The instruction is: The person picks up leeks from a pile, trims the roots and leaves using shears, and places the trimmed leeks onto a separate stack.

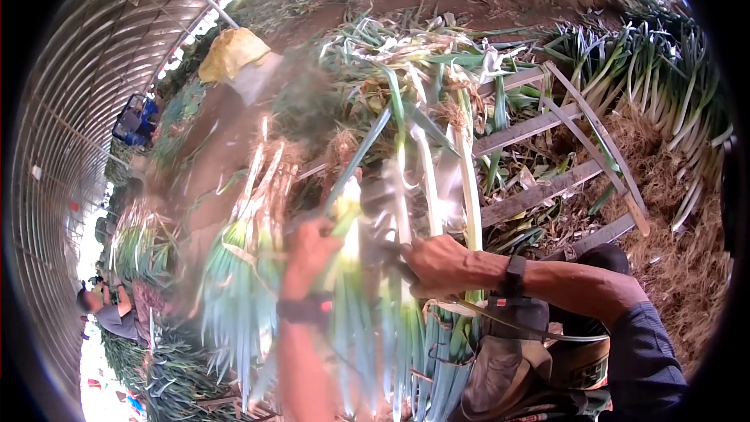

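My left hand (pixel 312 250) is blurred by motion, its fingers closed around a pale green leek (pixel 348 219) whose leaves hang down below. My right hand (pixel 441 263) is closed in front of white leek stalks (pixel 429 184); a dark smear lies by its fingertips, and what it grips is hidden. More leeks lie side by side under both hands, their blue-green leaves (pixel 449 355) toward me. Left of my left hand lies a bunch of leeks (pixel 250 234) with the roots pointing away.
A slatted wooden frame (pixel 531 133) stands ahead right among leaf scraps. Piled leeks (pixel 633 70) and matted roots (pixel 664 180) are at the right. A yellow sack (pixel 233 55) sits ahead left. Another person (pixel 117 312) is at the far left, beneath an arched roof (pixel 94 55).
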Available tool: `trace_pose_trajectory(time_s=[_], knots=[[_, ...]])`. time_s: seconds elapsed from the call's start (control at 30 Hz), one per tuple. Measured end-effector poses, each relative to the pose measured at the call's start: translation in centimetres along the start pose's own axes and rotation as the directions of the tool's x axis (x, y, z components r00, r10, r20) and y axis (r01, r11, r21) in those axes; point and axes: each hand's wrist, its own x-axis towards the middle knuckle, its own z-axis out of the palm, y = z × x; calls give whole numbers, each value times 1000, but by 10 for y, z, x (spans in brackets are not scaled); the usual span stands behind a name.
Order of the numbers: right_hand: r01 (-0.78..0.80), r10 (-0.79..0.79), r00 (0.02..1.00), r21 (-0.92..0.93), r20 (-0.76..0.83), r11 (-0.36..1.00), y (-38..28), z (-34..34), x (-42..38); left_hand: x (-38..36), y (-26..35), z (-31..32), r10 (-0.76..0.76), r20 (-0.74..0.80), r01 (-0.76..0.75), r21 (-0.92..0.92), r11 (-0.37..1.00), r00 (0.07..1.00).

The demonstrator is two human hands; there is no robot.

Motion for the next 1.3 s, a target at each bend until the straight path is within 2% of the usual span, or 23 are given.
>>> trace_pose_trajectory(time_s=[0.03,0.13,0.17,0.3,0.37,0.4,0.47,0.53,0.63,0.73,0.83,0.87,0.9,0.93,0.97,1.0,1.1,1.17,1.27,1.3], knots=[[14,-16,1000,-48,-27,999,1,-1,4,8,-11,2,106,-66,-101,63,993,992],[19,-29,995,-105,-99,994,10,1,18,23,18,-19,96,54,-102,122,987,994],[14,-28,992,-110,-122,994,13,4,24,29,32,-24,19,95,-34,160,986,995],[-21,-15,975,-160,-220,987,23,12,47,46,71,-34,-110,124,76,252,965,986],[-68,18,959,-170,-283,983,30,13,58,51,80,-34,49,51,-66,443,894,998],[-90,59,968,-116,-245,989,31,11,61,56,81,-34,131,27,-125,536,835,991],[-114,105,977,-39,-188,993,28,5,62,72,87,-37,205,59,-178,756,630,977],[-119,118,981,7,-156,993,28,8,63,78,101,-41,342,36,-172,910,378,939],[-98,95,987,-21,-131,995,23,5,54,90,83,-41,626,-136,-121,929,351,768],[-84,76,985,-45,-155,995,32,9,53,75,47,-21,632,-314,-91,847,523,709],[-155,151,978,-17,-142,988,36,2,59,42,-1,16,400,-407,22,723,691,821],[-185,179,969,-19,-170,983,37,-8,61,25,-4,34,188,-384,112,636,763,904],[-212,205,968,-35,-145,977,33,-29,58,5,-11,51,-32,-326,217,551,806,945],[-238,231,966,-53,-120,970,29,-50,54,-6,-82,92,26,-293,163,601,783,956],[-214,207,964,-29,-166,976,49,-35,70,-7,-141,126,81,-260,111,645,756,962],[-196,191,965,-11,-181,980,56,-29,73,-31,-89,130,-91,-334,279,576,768,938],[-158,161,973,32,-164,987,38,-41,50,-46,-110,160,46,-375,221,637,739,926],[-108,101,990,-64,-102,992,37,-26,42,-51,-120,170,146,-389,176,681,711,910],[-122,121,992,-52,-27,991,36,-10,30,-40,-117,166,-195,-346,331,395,857,918],[-140,140,990,-31,8,990,32,-13,25,-39,-131,171,-76,-329,232,465,855,941]])
